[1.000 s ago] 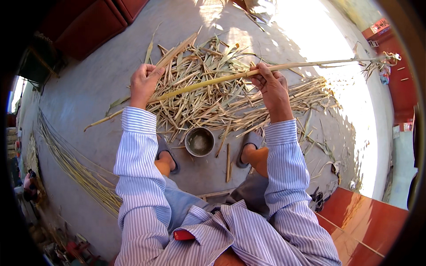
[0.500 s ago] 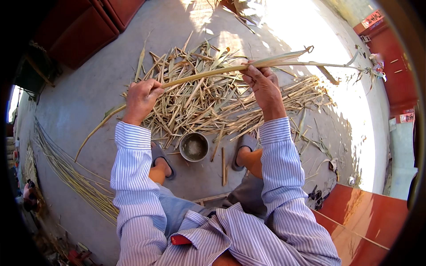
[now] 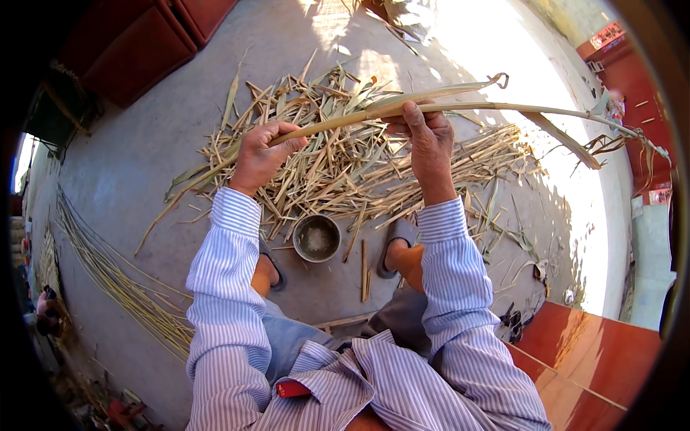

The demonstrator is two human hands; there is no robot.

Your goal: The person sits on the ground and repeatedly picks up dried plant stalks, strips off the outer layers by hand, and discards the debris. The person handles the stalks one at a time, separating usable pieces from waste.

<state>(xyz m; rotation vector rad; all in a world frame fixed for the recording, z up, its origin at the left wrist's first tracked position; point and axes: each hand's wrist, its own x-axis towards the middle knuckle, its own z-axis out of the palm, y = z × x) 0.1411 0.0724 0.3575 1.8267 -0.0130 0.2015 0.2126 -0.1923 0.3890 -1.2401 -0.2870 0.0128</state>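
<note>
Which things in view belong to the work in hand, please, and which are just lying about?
Likely in use:
long stalk, held by the left hand and right hand
pile of dry stalk pieces beneath
possibly the thin strands

Likely just lying about:
bowl, untouched, role unclear
dark red furniture

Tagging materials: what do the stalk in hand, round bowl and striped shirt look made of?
Stalk: plant stem, likely dried reed or cane; tan, smooth-looking, with a papery leaf attached.
Bowl: probably metal, dull grey, judging by its thin, paler rim; could be plastic.
Shirt: woven cloth, perhaps cotton, matte; soft creases show.
</note>
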